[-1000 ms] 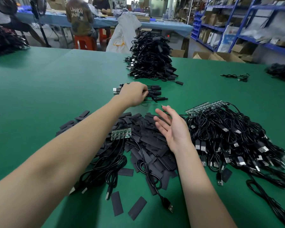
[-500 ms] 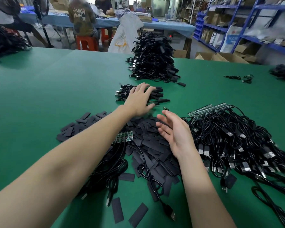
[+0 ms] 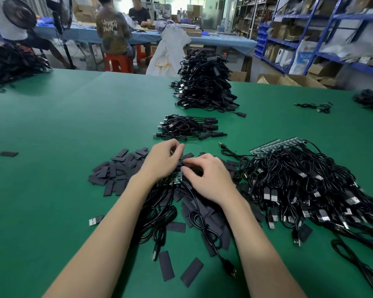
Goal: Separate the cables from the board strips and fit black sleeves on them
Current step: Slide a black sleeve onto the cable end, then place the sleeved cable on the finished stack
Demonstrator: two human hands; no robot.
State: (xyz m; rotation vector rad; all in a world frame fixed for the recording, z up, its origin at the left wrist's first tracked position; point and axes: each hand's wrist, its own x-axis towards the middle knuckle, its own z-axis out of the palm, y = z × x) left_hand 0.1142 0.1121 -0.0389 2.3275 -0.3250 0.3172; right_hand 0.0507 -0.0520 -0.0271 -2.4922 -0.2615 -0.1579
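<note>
black sleeves [image 3: 125,171] | both hands' fingers [image 3: 182,147] curled, seemingly pinching one

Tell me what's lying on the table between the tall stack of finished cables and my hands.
In the head view, a small batch of sleeved cables lies between the tall stack and both hands, left hand, right hand.

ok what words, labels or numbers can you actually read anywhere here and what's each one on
"UNKN" over "JWN", roughly, on the back of the brown t-shirt of the person on the red stool; the letters are partly blurred.
White sack: yellow print, unreadable.
Shelf boxes: blue print, too blurred.
Green board strip and USB plugs: no legible markings.
</note>
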